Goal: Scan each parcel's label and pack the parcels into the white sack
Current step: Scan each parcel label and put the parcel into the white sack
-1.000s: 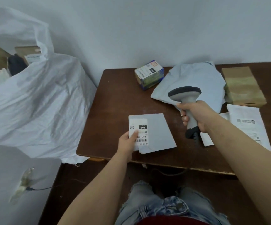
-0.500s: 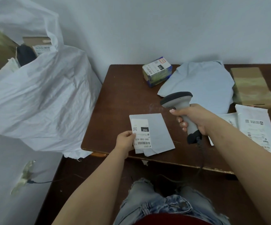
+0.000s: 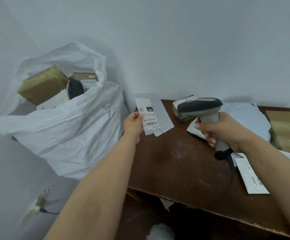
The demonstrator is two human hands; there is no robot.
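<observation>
The left hand [image 3: 133,124], its fingers pinching the small flat grey labelled mailer [image 3: 153,116], is now lifting it off the brown wooden counter [image 3: 184,167] toward the crinkled white sack [image 3: 67,129] at frame left, suggesting scanning is done, while the right hand [image 3: 227,130] is gripping the grey handheld scanner [image 3: 203,108].

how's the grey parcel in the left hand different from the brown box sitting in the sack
The grey parcel is thin and flat; the brown box is thick and blocky. The grey parcel is held up off the table by the left hand, while the brown box already rests tilted inside the white sack. The grey parcel shows a white barcode label toward the camera; no label is visible on the brown box. Both are parcels.
</observation>
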